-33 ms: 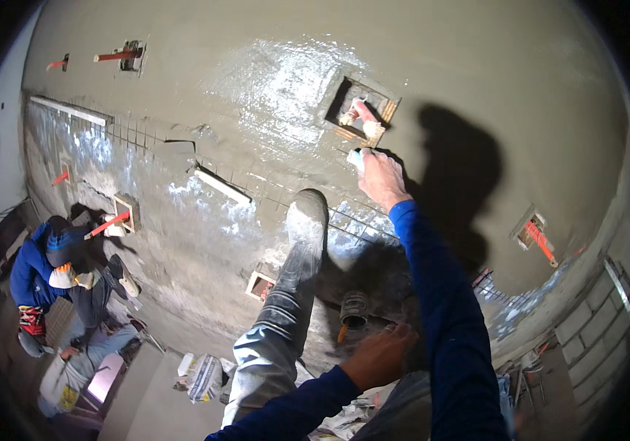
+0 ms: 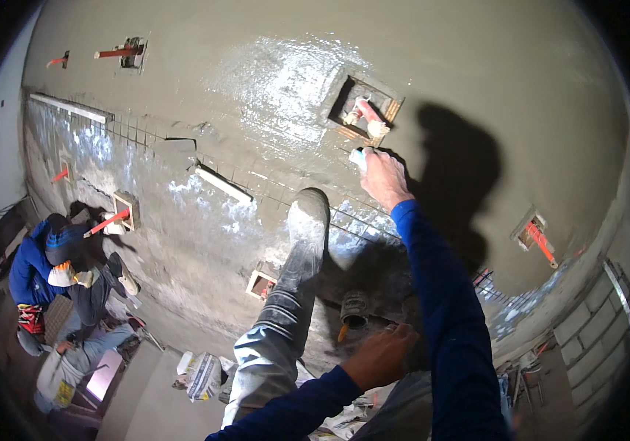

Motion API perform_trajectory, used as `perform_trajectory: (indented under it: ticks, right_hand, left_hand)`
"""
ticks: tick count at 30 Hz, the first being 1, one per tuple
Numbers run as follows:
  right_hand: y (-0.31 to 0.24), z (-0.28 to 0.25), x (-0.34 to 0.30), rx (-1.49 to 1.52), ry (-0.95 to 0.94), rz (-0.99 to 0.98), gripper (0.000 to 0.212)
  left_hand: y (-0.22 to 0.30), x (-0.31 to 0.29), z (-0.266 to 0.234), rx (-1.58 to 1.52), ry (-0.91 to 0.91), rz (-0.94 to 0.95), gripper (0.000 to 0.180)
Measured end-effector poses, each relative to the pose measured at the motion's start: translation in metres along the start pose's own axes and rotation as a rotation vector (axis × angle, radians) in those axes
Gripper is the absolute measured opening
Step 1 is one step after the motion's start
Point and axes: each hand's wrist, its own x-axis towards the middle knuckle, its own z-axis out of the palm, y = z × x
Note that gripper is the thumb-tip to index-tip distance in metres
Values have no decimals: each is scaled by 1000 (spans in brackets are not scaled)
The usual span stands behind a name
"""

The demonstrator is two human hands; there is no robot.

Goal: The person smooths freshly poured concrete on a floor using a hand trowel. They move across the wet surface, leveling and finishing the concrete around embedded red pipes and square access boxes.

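Observation:
My right hand (image 2: pixel 384 180) is closed on a small pale blue and white object (image 2: pixel 359 157), pressed to the wet plaster of the wall (image 2: pixel 256 44). It is just below a square recess (image 2: pixel 337 101) with a wooden frame and a capped red pipe (image 2: pixel 366 112) inside. What the object's far end looks like is hard to make out. Lower down, my left hand (image 2: pixel 377 356) is in shadow with its fingers curled. Whatever it holds, if anything, is hidden. Beside it, a grey pipe end (image 2: pixel 354 309) juts from the wall. My dusty boot (image 2: pixel 307 217) is against the wall's lower part.
Wire mesh (image 2: pixel 362 220) and a white strip (image 2: pixel 224 185) run along the plaster's lower edge. More red pipes (image 2: pixel 539 241) stick out of recesses. Two people sit at lower left, one in a blue top (image 2: pixel 30 264). A bag (image 2: pixel 203 376) lies below; concrete blocks (image 2: pixel 587 334) stand right.

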Motion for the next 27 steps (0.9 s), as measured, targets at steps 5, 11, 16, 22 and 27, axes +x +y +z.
perform_trajectory:
  ticks: [5, 11, 16, 22, 27]
  right_hand:
    - [1, 7, 13, -30, 13, -24, 28]
    - [-9, 9, 22, -37, 44, -43, 29]
    - [-26, 9, 33, -35, 14, -22, 27]
    - [-30, 19, 42, -25, 46, -23, 27]
    - [-62, 34, 0, -146, -245, -128, 22]
  left_hand:
    - [-7, -1, -12, -65, 107, 48, 52]
    - [-5, -2, -23, -69, 112, 35, 53]
    - [-5, -3, -24, -80, 119, 56, 52]
    - [0, 2, -28, -42, 61, 44, 48]
    - [1, 4, -22, 28, 40, -18, 36]
